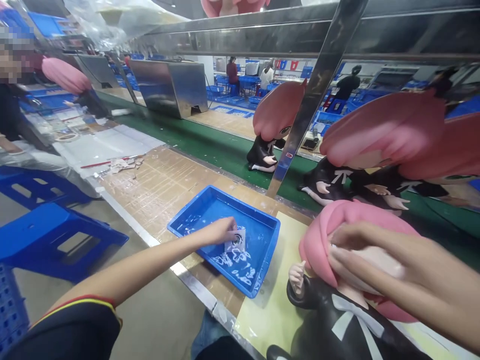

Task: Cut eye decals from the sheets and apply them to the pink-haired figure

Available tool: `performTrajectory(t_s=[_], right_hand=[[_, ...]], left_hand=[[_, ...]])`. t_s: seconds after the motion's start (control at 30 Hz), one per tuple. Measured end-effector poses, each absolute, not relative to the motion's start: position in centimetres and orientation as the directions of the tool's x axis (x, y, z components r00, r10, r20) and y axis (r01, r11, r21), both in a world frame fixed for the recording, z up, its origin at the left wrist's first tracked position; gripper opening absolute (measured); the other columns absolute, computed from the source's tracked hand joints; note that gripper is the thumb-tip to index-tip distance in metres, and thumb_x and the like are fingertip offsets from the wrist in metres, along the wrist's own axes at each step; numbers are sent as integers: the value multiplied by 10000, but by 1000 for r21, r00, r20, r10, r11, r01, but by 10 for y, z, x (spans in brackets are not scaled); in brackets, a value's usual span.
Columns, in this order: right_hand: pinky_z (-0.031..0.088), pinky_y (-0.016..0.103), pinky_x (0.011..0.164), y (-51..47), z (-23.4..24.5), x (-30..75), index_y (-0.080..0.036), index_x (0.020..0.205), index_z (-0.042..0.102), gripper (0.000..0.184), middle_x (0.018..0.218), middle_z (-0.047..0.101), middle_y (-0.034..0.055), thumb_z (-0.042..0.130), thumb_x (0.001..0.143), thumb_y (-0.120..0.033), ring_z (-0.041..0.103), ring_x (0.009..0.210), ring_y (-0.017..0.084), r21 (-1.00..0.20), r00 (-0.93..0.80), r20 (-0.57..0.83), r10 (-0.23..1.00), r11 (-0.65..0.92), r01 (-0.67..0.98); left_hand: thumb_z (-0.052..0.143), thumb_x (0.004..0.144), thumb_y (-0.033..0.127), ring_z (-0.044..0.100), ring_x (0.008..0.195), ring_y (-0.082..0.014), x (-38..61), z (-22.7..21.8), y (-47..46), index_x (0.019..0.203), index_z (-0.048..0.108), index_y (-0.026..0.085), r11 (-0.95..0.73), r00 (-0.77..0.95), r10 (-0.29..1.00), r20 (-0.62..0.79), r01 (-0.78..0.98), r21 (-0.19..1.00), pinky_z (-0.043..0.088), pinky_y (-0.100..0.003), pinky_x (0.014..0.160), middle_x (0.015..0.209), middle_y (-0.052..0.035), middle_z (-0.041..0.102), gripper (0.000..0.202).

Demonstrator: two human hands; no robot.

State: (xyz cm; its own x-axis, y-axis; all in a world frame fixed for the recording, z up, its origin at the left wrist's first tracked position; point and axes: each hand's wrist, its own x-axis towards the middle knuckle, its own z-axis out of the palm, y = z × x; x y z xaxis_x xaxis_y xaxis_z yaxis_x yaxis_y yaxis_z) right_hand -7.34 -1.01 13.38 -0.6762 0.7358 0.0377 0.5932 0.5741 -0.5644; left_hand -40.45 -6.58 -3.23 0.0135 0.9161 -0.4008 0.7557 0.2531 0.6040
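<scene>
My left hand [221, 231] reaches into a blue plastic tray [202, 205] and pinches a small clear sticker with an eye print [236, 240]; several similar stickers lie in the tray. My right hand [382, 260] rests with spread fingers over the blank face of a pink-haired doll figure [337, 300] in a black dress with a white bow. The figure lies close in front of me on a pale yellow mat [270, 310].
Three more pink-haired figures [272, 130] [375, 145] [446, 160] sit on the green conveyor belt [210, 145]. A slanted metal post [315, 95] rises behind the tray. Blue stools [56, 240] stand at left. A person [11, 100] works at far left.
</scene>
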Motion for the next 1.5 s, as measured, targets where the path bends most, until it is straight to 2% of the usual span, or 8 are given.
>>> performTrajectory(t_s=[0.1, 0.27, 0.43, 0.77, 1.1, 1.27, 1.37, 1.5], right_hand=[[497, 367, 699, -5, 120, -115, -242, 905, 628, 368, 889, 704, 59, 463, 911, -571, 651, 767, 227, -591, -736, -203, 645, 519, 618], [470, 371, 782, 17, 71, -174, -183, 982, 611, 375, 1012, 709, 109, 668, 785, -498, 646, 892, 262, -742, -702, -231, 674, 345, 575], [408, 280, 622, 16, 57, -184, -174, 787, 592, 348, 719, 642, 29, 638, 789, -520, 577, 669, 164, -871, -777, -252, 577, 215, 442], [427, 275, 654, 12, 73, -174, -153, 853, 637, 458, 759, 653, 26, 790, 643, -532, 580, 700, 153, -930, -706, -289, 647, -13, 368], [442, 284, 661, 15, 86, -163, -163, 764, 655, 457, 691, 653, 31, 784, 648, -585, 588, 689, 162, -917, -641, -302, 705, -32, 397], [375, 255, 533, 4, 105, -114, -185, 752, 653, 385, 673, 628, 16, 728, 739, -563, 538, 597, 139, -895, -567, -316, 761, -41, 444], [297, 250, 468, -8, 113, -63, -189, 717, 622, 435, 582, 566, 1, 707, 738, -614, 452, 491, 113, -859, -484, -414, 771, -156, 487], [425, 270, 591, -26, 114, -6, -165, 716, 676, 515, 698, 627, 41, 797, 602, -653, 539, 634, 143, -830, -246, -443, 862, -290, 477]], left_hand=[[662, 921, 310, 657, 918, -187, -404, -15, -64, 1124, 590, 145, 218, 32, 956, -292, 589, 778, 572, -368, 800, 1037, -54, 655, 272], [720, 818, 299, 675, 849, -171, -394, 23, -63, 1068, 483, 178, 141, 99, 980, -175, 284, 949, 539, -293, 734, 912, -16, 647, 366], [776, 751, 336, 667, 816, -171, -386, 43, -66, 1073, 496, 177, 119, 61, 990, -128, 133, 984, 501, -285, 702, 906, -26, 658, 455], [689, 841, 205, 708, 843, -176, -372, 52, -64, 1043, 441, 183, 125, -8, 992, -125, 1, 992, 538, -293, 709, 964, -69, 722, 320], [673, 842, 271, 721, 862, -206, -362, 59, -58, 1050, 453, 185, 115, -21, 993, -113, 93, 989, 570, -334, 730, 963, -79, 723, 314], [668, 846, 466, 627, 1067, -253, -364, 52, -57, 1064, 541, 180, 32, -87, 996, -7, 294, 955, 486, -464, 980, 1103, -91, 646, 382], [600, 904, 501, 611, 1067, -260, -368, 43, -49, 1075, 590, 198, -109, -25, 987, 158, 617, 780, 453, -483, 1000, 1083, -70, 653, 348], [525, 978, 406, 627, 1021, -231, -349, 40, -27, 1068, 606, 213, -452, 283, 881, 379, 740, 498, 495, -403, 912, 1056, -59, 669, 228]])
